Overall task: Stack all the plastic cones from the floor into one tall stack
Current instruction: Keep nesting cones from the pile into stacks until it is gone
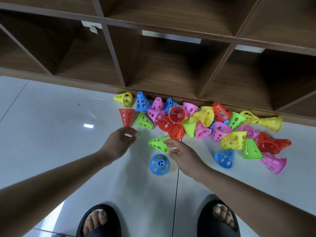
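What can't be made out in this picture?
Head view:
- Left hand: blurred by motion; whether it touches the red cone is unclear.
- Pile: lower cones hidden under upper ones, so no sure count.
- Shelf: cut off by the top edge.
- Sandals: cut off by the bottom edge.

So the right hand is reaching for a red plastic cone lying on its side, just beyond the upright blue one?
No. The head view shows the right hand at a green perforated plastic cone, not red, lying on its side beyond the upright blue plastic cone.
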Available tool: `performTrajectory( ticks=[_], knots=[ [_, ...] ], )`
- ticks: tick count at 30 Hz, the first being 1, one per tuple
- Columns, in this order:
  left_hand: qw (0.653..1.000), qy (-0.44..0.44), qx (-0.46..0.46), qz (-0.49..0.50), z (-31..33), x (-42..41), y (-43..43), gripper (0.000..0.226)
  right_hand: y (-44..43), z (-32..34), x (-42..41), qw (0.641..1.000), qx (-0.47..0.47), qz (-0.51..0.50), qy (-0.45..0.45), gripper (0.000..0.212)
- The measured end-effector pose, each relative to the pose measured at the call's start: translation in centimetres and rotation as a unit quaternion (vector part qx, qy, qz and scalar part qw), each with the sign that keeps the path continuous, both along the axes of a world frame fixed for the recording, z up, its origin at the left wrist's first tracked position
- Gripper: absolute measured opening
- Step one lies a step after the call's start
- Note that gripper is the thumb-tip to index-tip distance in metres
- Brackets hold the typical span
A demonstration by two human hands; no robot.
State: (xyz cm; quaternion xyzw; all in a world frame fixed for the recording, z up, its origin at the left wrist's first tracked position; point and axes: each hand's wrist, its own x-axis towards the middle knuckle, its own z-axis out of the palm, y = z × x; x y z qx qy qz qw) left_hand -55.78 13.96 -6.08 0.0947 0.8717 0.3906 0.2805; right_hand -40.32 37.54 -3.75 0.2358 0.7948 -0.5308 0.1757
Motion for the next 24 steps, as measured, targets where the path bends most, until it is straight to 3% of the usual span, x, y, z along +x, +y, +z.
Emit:
performTrajectory(
  ticks=[6, 10, 18, 24],
  knots=[
    [0.993, 0.119, -0.023, 0.003, 0.2, -5.2, 0.3, 0.028, -0.1, -0.7, -0.7, 1.000, 0.008, 0.014, -0.003, 0.044],
    [0.975, 0.200, -0.069, -0.071, -0.4, -7.1, -0.1, 0.042, 0.1, -0.9, -0.7, 0.999, 0.031, 0.008, 0.009, 0.038],
    [0.955, 0.256, -0.109, -0.104, -0.5, -8.5, -0.7, 0.050, 0.6, -0.6, -0.6, 0.993, 0.087, -0.050, 0.067, 0.015],
    [0.942, 0.251, -0.154, -0.159, -0.6, -9.9, -1.0, 0.047, 0.7, 0.2, -0.8, 0.988, 0.035, -0.104, 0.110, 0.015]
  ],
)
